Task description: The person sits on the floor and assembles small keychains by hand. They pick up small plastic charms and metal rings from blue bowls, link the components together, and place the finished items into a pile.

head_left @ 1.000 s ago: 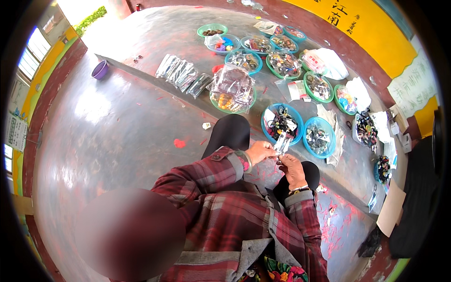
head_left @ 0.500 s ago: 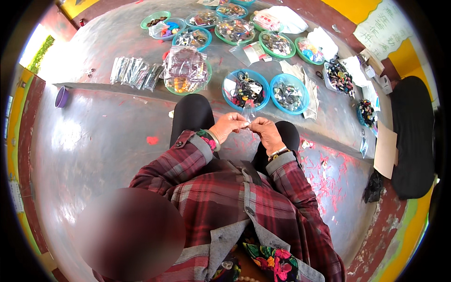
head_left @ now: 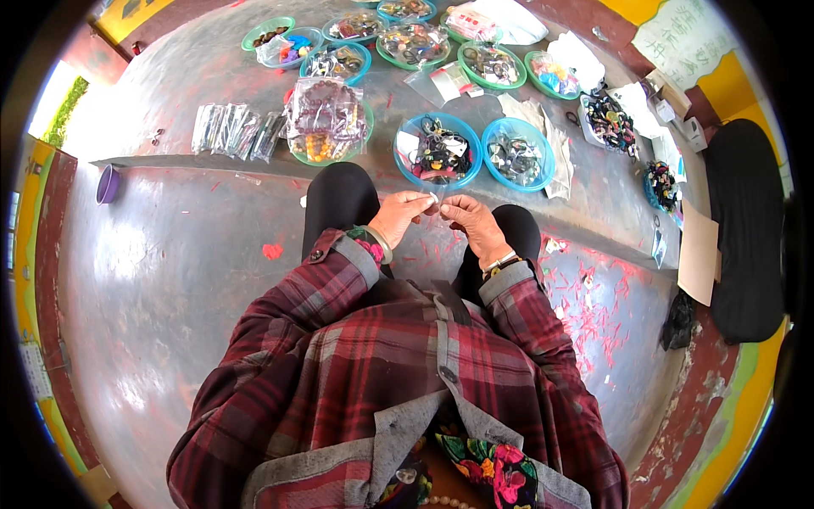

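Note:
Above my knees, my left hand and my right hand meet with their fingertips pinched close together. Between them is a small clear plastic bag, its far end hard to make out against the basin behind. Something small and dark seems to sit by the fingertips, too small to name. Just beyond the hands stands a blue basin of dark corded trinkets. To its right is a second blue basin with bagged pieces.
On the raised ledge, a green basin carries bagged bead strings, beside rows of slim clear packets. Several more basins stand farther back. A white basket of dark pieces is at right. A purple bowl lies left; red scraps litter the floor.
The clear bag, which stood up visibly from my fingers, now shows less and lies lower against the basin. My hands have shifted slightly left and up in view; the blurred round patch at lower left is gone.

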Tool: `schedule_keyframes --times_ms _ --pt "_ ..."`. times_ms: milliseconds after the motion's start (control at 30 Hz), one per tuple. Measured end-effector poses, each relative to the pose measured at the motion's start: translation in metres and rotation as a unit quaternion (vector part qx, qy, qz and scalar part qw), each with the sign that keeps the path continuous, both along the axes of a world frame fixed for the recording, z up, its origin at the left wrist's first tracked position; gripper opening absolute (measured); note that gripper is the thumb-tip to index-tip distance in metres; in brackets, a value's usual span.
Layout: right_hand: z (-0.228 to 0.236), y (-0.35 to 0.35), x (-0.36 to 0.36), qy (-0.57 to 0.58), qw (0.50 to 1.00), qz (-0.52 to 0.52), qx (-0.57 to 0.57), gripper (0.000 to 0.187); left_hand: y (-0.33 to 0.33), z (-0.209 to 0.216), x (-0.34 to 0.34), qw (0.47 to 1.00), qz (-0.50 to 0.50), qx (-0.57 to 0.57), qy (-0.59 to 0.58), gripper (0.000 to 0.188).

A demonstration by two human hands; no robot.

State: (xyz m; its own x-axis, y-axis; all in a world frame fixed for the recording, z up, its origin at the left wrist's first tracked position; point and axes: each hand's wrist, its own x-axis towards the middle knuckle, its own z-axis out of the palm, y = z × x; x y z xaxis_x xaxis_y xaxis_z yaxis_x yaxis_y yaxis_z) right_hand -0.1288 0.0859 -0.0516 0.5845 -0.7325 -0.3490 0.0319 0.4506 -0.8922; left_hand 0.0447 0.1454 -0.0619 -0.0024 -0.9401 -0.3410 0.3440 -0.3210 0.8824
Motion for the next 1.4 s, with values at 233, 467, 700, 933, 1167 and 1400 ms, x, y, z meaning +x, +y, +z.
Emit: schedule_keyframes --times_ms 233,467,700,933,1167,1400 --pt "-0.003 -0.001 -0.003 -0.013 0.999 -0.036 -0.012 0.012 0.0 -0.007 -0.004 0.999 -0.021 -0.017 -0.041 0.023" --pt "-0.013 -0.003 -0.004 -0.042 0.999 -0.032 0.006 0.009 -0.001 -0.008 -0.004 0.998 -0.048 -0.022 -0.046 0.025" --pt "-0.019 -0.006 -0.003 -0.111 0.991 -0.055 0.048 0.013 0.001 -0.003 -0.004 0.997 -0.072 -0.015 0.0 0.024" --pt "-0.02 -0.007 -0.005 -0.132 0.99 -0.044 0.032 0.012 0.001 -0.004 -0.004 0.997 -0.07 -0.012 0.034 0.024" --pt "-0.003 -0.001 0.002 -0.014 0.999 -0.031 0.036 0.01 0.0 -0.008 -0.001 1.0 -0.012 -0.007 0.004 0.021" --pt "-0.012 -0.002 -0.004 0.011 1.0 0.017 0.014 0.01 -0.002 -0.005 -0.002 0.999 0.031 -0.021 -0.031 0.018"
